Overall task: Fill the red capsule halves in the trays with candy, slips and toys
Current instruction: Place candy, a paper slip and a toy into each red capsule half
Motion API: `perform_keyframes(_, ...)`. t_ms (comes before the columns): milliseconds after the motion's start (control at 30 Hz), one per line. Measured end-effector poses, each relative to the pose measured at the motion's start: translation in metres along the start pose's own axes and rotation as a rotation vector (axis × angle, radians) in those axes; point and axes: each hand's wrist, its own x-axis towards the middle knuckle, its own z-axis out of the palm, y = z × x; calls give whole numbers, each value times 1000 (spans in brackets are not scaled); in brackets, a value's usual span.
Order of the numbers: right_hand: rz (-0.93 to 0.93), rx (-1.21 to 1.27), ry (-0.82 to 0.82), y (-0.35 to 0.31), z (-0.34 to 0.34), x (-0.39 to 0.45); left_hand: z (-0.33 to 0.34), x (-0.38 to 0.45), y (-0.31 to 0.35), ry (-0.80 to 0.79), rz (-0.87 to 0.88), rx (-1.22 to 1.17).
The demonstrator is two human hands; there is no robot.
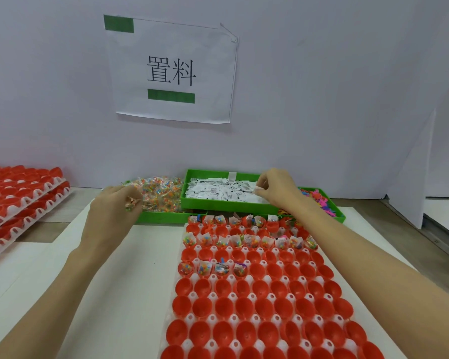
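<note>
Green bins sit behind tray (257,278) for reach: L hand (114,203) grasps candy packets (161,193), R hand (276,189) pinches slip (258,188).

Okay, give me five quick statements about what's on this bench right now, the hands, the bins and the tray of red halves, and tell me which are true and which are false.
1. The left hand reaches into the candy packets. True.
2. The right hand is picking from the toy bin. False: it pinches a white slip over the middle green bin of slips; the toys lie further right.
3. Every red capsule half in the front tray is filled. False: only some far rows hold contents; the near rows are empty.
4. A stack of trays with red halves sits at the left. True.
5. The paper sign on the wall carries red bars. False: its bars are green.
</note>
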Motion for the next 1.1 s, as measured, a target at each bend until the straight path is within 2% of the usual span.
perform_keyframes(367,63,185,96,7,-2,-19,2,-2,2,-25,-112,-42)
perform_keyframes(533,91,228,70,9,1,-20,2,1,0,-26,-116,-99)
perform_keyframes(733,166,445,133,15,2,-31,-2,5,1,8,-252,-306)
perform_keyframes(900,211,844,137,10,-8,-54,-17,10,31,47,-330,-559)
perform_keyframes(1000,173,905,96,4,-19,-73,-25,13,68,-28,-360,-765)
perform_keyframes(1100,89,851,66,-5,-33,-91,-28,6,109,-178,-337,-844)
